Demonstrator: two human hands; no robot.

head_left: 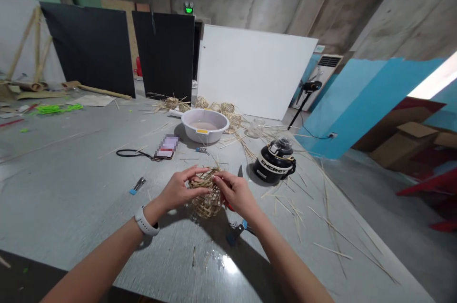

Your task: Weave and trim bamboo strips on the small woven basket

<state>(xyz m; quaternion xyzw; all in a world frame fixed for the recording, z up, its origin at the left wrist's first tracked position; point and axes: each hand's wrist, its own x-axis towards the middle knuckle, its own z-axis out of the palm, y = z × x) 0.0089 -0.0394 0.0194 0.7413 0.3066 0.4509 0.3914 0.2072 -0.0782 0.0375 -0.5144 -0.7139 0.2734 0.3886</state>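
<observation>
"ENERGY" reads in white on the black jug [274,164]; left hand [177,191] and right hand [236,193] clasp the woven bamboo ball [206,199] from either side, fingertips curled onto its top, above the grey table [71,198]

on the table [71,207], a basin [204,125] sits behind the woven ball [206,194], a jug [274,162] to its right, a phone [166,146] left

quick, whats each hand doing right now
Left hand: closed on the woven ball.
Right hand: closed on the woven ball too.
</observation>
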